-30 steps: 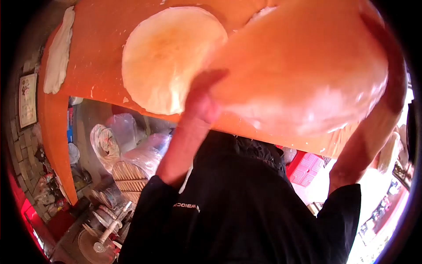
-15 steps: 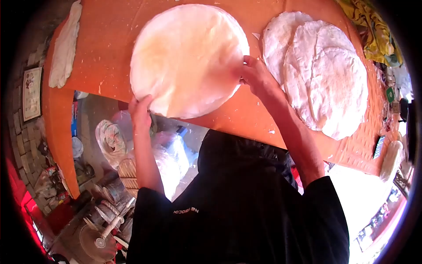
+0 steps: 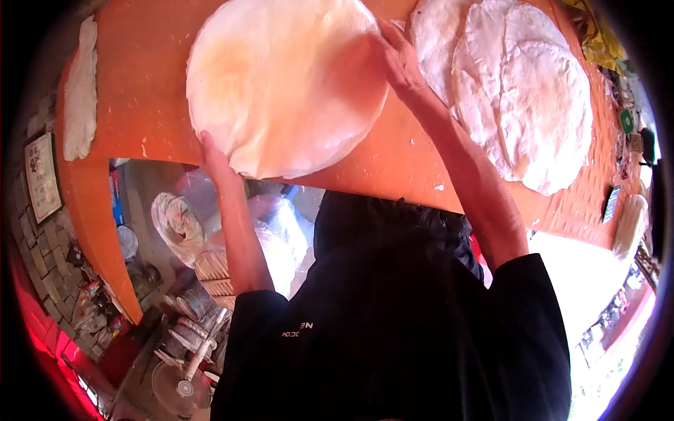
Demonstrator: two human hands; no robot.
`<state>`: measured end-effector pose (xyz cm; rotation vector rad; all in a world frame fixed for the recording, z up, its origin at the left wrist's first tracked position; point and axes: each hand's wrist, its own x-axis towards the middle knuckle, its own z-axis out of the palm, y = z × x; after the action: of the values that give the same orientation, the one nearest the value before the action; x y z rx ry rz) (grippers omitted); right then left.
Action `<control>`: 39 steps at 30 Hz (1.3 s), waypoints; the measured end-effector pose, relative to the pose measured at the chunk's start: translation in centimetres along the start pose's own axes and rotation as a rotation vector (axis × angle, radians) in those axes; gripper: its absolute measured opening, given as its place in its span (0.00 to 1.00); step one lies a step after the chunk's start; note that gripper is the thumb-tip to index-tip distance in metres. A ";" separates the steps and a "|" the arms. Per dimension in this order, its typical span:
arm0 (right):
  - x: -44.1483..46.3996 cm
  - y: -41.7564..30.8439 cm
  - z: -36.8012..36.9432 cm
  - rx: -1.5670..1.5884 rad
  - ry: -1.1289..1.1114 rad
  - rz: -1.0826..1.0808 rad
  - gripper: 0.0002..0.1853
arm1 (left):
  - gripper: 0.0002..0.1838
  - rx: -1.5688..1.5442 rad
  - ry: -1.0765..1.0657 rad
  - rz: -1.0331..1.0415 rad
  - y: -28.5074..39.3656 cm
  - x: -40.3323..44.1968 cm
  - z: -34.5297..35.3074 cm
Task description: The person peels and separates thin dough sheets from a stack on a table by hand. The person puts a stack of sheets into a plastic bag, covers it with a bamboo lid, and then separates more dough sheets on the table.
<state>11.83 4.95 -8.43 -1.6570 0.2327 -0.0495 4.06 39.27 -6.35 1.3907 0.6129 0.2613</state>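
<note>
A large, thin round of flatbread dough (image 3: 281,91) spans the space between my hands, its near edge at the table's front edge. My left hand (image 3: 216,160) grips its lower left edge, the thumb lying along the rim and the other fingers hidden. At the right edge, my right hand (image 3: 401,59) holds the dough, with part of the fingers out of sight and a reddish shade on the sheet beside them. Several overlapping flatbread rounds (image 3: 540,105) lie on the orange table (image 3: 144,91) to the right of my right forearm.
A long pale strip (image 3: 81,91) rests along the table's left edge. Below the table are plastic bags (image 3: 270,217), a slatted wooden piece (image 3: 214,274) and a round fan-like object (image 3: 181,386). A yellow cloth (image 3: 600,38) lies at the far right corner.
The dough round has shifted up and left in view, with both hands on its edges. My right hand has gone from a visible pinch to a flatter hold higher on the rim.
</note>
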 end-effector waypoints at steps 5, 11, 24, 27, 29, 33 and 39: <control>-0.4 -0.1 1.5 -0.089 0.099 0.014 0.29 | 0.28 0.036 0.008 -0.019 0.4 0.3 0.2; -1.4 -1.0 2.1 -0.294 0.233 -0.101 0.26 | 0.29 -0.036 -0.047 -0.104 -0.7 3.0 -2.4; -1.4 -1.1 2.9 -0.384 0.357 -0.104 0.21 | 0.33 0.095 -0.037 -0.065 -0.7 2.1 -1.2; -1.0 0.6 2.9 -0.332 0.389 -0.163 0.21 | 0.34 0.060 -0.116 -0.195 0.5 0.6 0.8; -1.0 0.6 1.4 -0.239 0.303 -0.173 0.22 | 0.33 0.065 -0.056 -0.231 1.4 0.0 1.3; -5.7 -5.8 -7.4 -0.404 0.268 -0.294 0.25 | 0.28 -0.117 -0.127 -0.275 2.4 0.5 0.0; -15.9 -3.7 -23.7 -1.322 0.172 -0.016 0.36 | 0.22 0.319 0.083 0.328 5.4 0.5 -1.3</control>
<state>-7.35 -15.13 -0.65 -2.9760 0.4299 -0.0526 4.74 41.57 -1.35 1.7978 0.5065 0.5020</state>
